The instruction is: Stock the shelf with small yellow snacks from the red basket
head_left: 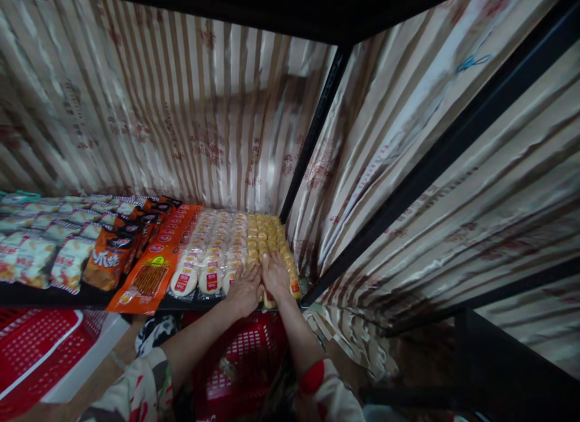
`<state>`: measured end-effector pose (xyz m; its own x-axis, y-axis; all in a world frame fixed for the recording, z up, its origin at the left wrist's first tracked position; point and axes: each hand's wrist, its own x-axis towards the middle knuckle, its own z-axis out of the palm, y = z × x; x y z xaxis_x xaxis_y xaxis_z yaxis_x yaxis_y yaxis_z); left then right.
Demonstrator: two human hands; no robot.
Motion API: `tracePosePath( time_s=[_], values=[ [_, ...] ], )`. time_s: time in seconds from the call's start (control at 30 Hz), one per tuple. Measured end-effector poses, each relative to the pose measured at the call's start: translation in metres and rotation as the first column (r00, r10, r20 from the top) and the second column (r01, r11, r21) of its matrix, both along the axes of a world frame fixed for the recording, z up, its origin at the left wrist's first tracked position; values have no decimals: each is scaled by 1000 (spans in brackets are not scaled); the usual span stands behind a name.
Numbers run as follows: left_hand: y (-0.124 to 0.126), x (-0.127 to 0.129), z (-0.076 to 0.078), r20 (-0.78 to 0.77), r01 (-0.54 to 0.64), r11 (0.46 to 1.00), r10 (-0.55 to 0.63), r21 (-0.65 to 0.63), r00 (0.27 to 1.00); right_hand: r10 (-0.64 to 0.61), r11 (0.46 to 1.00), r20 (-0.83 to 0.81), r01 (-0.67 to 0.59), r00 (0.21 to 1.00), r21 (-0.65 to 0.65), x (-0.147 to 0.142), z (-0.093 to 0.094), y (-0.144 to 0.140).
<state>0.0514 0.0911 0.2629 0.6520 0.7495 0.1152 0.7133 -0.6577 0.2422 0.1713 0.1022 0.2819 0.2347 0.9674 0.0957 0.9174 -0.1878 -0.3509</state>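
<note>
Striped paper (181,107) lines the back and right side of a dark shelf (54,298), framed by black posts (317,126). Snack packs fill the shelf to its near edge — little bare room shows. Rows of yellow packets (265,231) run near to far against the right post, white round packets (212,246) just left of them. Both hands lie flat, fingers together and gripping nothing: left hand (244,289) on the white rows, right hand (275,275) on the yellow — thumbs touching. A red basket (244,355) sits below.
</note>
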Motion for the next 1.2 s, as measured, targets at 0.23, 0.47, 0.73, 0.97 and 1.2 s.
tracePosePath(
  time_s=[0.23, 0.47, 0.73, 0.97, 1.2],
  values=[
    [30, 13, 3, -1, -91, 995, 91, 37, 996, 38, 999, 125, -43, 991, 32, 10, 6, 28],
    [49, 20, 1, -10, -51, 994, 50, -99, 999, 113, 985, 211, -81, 971, -153, 20, -5, 63],
    [54, 11, -5, 131, -48, 998, 54, -47, 990, 96, 992, 191, -77, 977, -105, 11, 9, 67],
    [53, -23, 5, 111, -244, 970, 245, -25, 963, 311, 950, 82, -308, 947, -54, -40, 10, 98],
    [62, -31, -10, 44, -200, 979, 202, -28, 979, 426, 891, 74, -404, 902, -209, -68, -21, 113]
  ],
)
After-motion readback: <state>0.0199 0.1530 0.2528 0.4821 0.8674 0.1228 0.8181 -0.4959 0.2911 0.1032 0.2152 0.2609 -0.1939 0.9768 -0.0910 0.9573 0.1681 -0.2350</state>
